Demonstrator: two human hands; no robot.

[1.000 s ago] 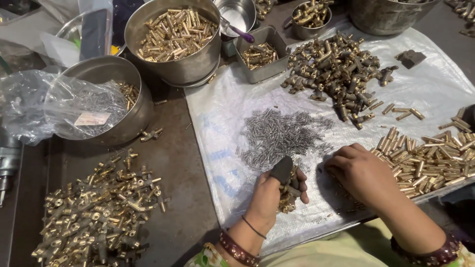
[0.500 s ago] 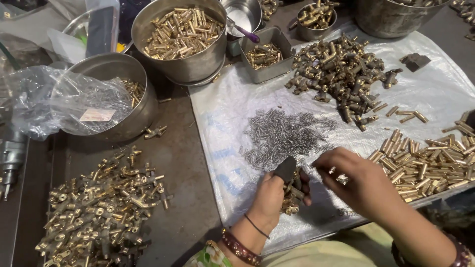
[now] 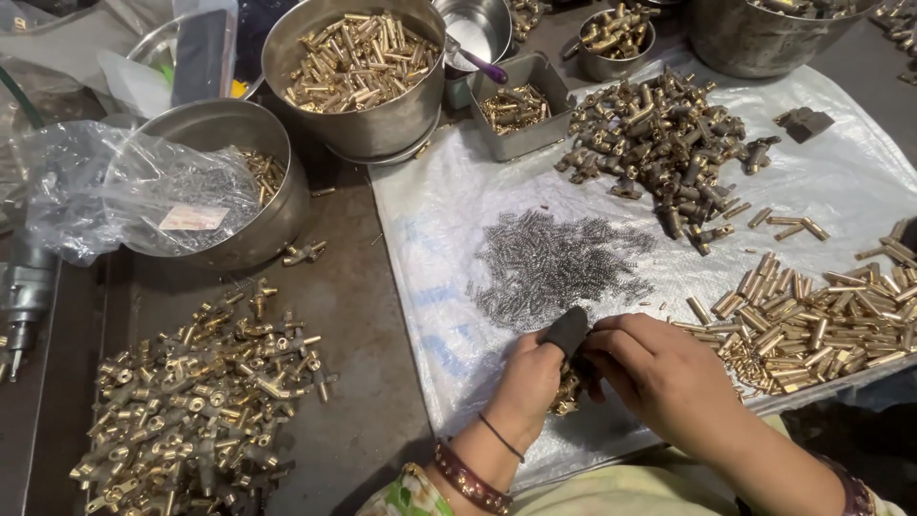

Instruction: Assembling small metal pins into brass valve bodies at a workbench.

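Between both hands, left grip (image 3: 535,377) and right grip (image 3: 659,373) clamp 1 brass fitting (image 3: 569,390)

Two bare hands meet low in the frame, fingertips drawn together. The left hand (image 3: 530,382) rises from the bottom edge, wrist bent slightly inward, its thumb wrapped in a dark cover (image 3: 567,330) and pressed toward the other hand. Bangles (image 3: 470,480) and a thin dark band circle the left wrist. The right hand (image 3: 669,373) comes in from the lower right, knuckles up, fingers curled down and inward in a pinching grip against the left thumb. Both forearms angle toward each other; what the fingertips enclose is largely hidden.
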